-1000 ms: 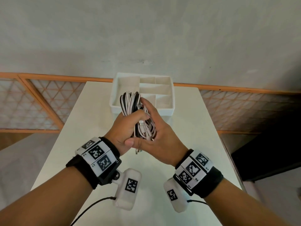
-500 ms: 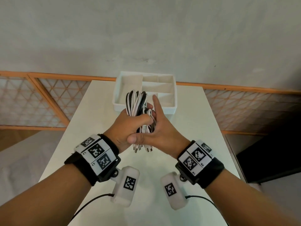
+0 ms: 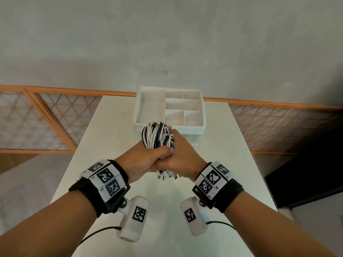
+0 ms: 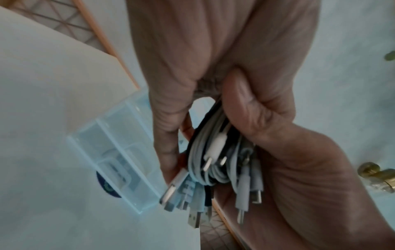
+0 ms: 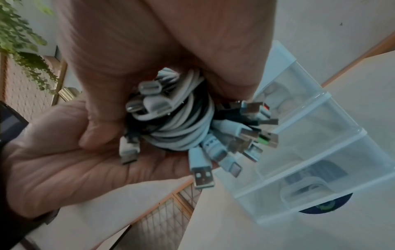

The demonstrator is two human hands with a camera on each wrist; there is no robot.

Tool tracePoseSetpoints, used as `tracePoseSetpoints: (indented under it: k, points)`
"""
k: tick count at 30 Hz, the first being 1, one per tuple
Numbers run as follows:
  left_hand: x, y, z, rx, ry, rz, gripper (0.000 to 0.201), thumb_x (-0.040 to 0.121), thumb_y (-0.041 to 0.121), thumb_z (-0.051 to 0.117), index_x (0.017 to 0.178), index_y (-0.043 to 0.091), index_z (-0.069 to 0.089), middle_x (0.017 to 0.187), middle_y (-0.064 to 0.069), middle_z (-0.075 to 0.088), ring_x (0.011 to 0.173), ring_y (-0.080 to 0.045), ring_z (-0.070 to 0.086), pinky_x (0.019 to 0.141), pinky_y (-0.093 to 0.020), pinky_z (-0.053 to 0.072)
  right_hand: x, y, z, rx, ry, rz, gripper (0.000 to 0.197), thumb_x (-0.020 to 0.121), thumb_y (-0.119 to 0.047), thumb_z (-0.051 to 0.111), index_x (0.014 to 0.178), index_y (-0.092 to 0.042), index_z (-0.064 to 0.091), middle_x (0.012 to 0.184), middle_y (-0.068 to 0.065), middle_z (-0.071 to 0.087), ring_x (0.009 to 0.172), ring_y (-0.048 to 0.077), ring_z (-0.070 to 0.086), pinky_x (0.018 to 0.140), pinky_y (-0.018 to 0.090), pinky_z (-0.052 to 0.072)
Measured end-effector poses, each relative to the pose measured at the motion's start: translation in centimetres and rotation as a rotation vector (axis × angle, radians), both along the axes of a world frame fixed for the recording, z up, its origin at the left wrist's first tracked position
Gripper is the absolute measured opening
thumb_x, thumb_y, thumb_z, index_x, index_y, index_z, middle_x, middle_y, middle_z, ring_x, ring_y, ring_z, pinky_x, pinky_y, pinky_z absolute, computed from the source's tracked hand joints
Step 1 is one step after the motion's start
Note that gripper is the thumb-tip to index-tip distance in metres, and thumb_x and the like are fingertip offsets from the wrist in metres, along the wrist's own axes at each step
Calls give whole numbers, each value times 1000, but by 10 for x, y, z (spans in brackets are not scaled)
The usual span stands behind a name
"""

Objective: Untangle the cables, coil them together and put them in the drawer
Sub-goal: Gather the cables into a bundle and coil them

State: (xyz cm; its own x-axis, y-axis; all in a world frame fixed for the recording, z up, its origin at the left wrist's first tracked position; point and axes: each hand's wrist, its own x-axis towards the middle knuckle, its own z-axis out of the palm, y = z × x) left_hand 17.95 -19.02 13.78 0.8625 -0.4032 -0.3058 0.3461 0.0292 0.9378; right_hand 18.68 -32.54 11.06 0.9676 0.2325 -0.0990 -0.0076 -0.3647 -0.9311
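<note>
A coil of black and white cables [image 3: 156, 137] is clasped in both hands above the white table [image 3: 219, 145]. My left hand [image 3: 141, 158] grips its left side, and my right hand [image 3: 185, 154] wraps round the right, fingers curled. Several USB plugs [image 3: 167, 176] stick out below the hands; the wrist views show them fanned out [image 5: 235, 143] [image 4: 192, 194]. Just beyond the coil stands the small clear plastic drawer unit [image 3: 196, 138], topped by a white divided tray [image 3: 148, 108]. Its stacked drawer fronts [image 5: 310, 143] show in the right wrist view.
The table is narrow, with its edges close on both sides [image 3: 81, 145]. An orange-framed lattice railing [image 3: 37, 117] runs behind it below a grey wall. A dark object [image 3: 306, 173] stands on the floor at the right.
My right hand's fingers, straight half a second ago, have curled round the coil. The coil has come down a little in front of the drawer unit.
</note>
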Motion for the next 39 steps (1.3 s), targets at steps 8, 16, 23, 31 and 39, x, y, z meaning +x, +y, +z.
tracePoseSetpoints:
  k: [8, 16, 23, 31, 39]
  points:
    - [9, 13, -15, 62, -67, 257, 104, 66, -4, 86, 143, 45, 35, 116, -4, 68, 101, -21, 70, 74, -43, 61, 1, 5, -4, -282, -9, -119, 60, 51, -32, 83, 102, -30, 51, 82, -7, 73, 78, 16, 71, 63, 42, 63]
    - [9, 13, -33, 253, -133, 196, 57, 53, 26, 73, 109, 28, 59, 102, -1, 71, 98, -21, 69, 84, -51, 58, 0, 19, -21, -627, -121, -113, 67, 58, -45, 74, 111, -31, 35, 80, -10, 68, 73, 17, 67, 65, 35, 59]
    - [10, 10, -46, 343, -58, 273, 43, 55, 38, 70, 94, 26, 56, 91, -3, 70, 88, -27, 69, 76, -50, 60, 2, 20, -27, -816, -172, 6, 63, 61, -38, 73, 109, -27, 34, 86, -5, 62, 71, 24, 62, 64, 35, 55]
    - [9, 7, -52, 326, -50, 309, 20, 78, 13, 65, 95, 17, 58, 89, -7, 70, 82, -26, 68, 75, -45, 57, -1, 21, -28, -745, -156, 48, 90, 57, -36, 73, 135, -41, 27, 90, -8, 69, 80, 22, 67, 71, 36, 58]
    - [10, 6, -64, 315, 33, 188, 41, 77, 4, 70, 112, 18, 53, 105, -7, 67, 95, -21, 66, 83, -38, 56, -7, 19, -47, -787, -73, -45, 62, 60, -34, 69, 110, -32, 32, 76, -8, 65, 64, 22, 63, 62, 35, 57]
